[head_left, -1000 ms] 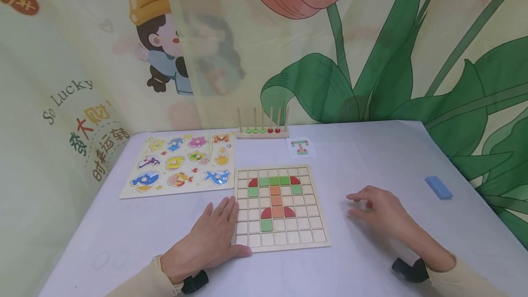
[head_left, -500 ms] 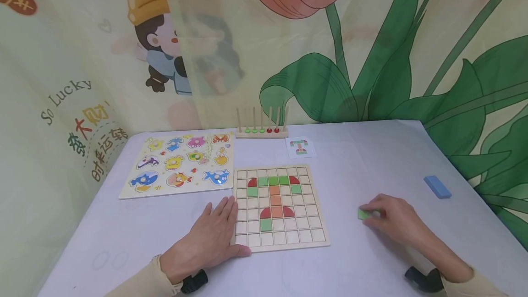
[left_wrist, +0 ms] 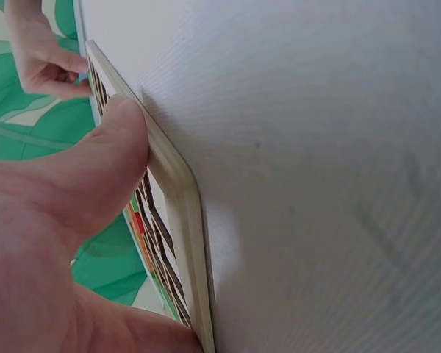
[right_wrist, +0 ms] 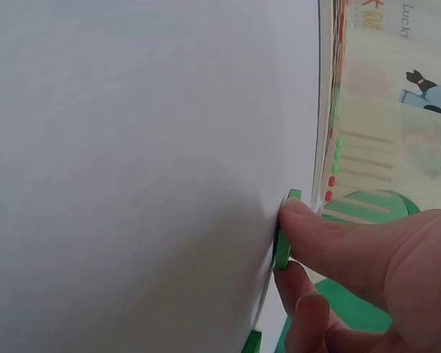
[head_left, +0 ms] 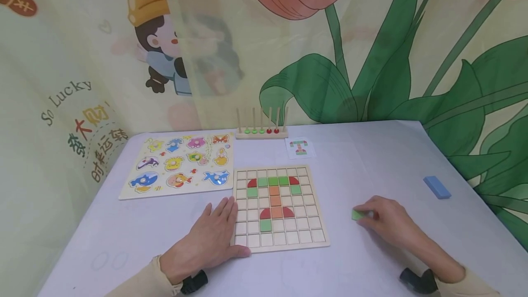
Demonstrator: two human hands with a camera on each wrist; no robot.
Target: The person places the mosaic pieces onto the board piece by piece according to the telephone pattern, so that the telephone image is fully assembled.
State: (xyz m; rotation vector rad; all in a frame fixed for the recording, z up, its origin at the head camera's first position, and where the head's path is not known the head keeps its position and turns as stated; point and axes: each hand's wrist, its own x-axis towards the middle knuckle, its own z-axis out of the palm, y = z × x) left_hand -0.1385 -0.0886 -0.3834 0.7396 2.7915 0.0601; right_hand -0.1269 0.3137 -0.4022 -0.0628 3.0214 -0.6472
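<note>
My left hand point(head_left: 206, 237) lies flat on the left edge of a wooden grid board point(head_left: 311, 238), its fingers straight and its thumb point(left_wrist: 110, 140) on the front rim. Green squares, red quarter-round tiles and an orange column point(head_left: 275, 200) make up a pattern in the board's cells. To the right of the board, my right hand point(head_left: 389, 221) pinches a green square tile point(head_left: 356, 215) between thumb and fingers, close over the white table. In the right wrist view this tile point(right_wrist: 284, 239) stands on edge, and another green piece point(right_wrist: 253, 342) shows at the bottom.
Behind the board lies a white picture card point(head_left: 294, 150) with a similar pattern. A peg counter point(head_left: 261, 134) with green and red beads stands at the back. At left is an animal puzzle board point(head_left: 165, 191); at far right, a blue block point(head_left: 438, 187).
My right hand moved right, and a green tile came into view in its pinch; it then shifted slightly left with the tile. My left hand and the board stayed put.
</note>
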